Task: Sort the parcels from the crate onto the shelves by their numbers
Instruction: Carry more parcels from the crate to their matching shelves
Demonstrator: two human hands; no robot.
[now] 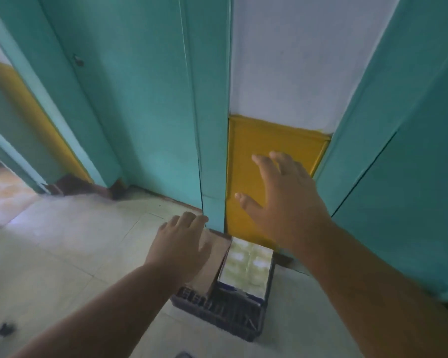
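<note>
Now my left hand rests spread on the brown cardboard parcel in the dark slatted plastic crate on the floor, grip released. My right hand hovers unclenched above. Best I clasp both sides squarely before lifting.

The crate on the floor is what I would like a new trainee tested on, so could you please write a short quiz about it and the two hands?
1. True or false: the right hand grips a parcel.
2. Which hand is over the brown cardboard parcel in the crate? A) left B) right
3. Fill in: the pale parcel lies to the ____ of the brown one.

Key
1. False; it is open, fingers spread, in front of the yellow wall panel.
2. A; the left hand.
3. Right.
</note>
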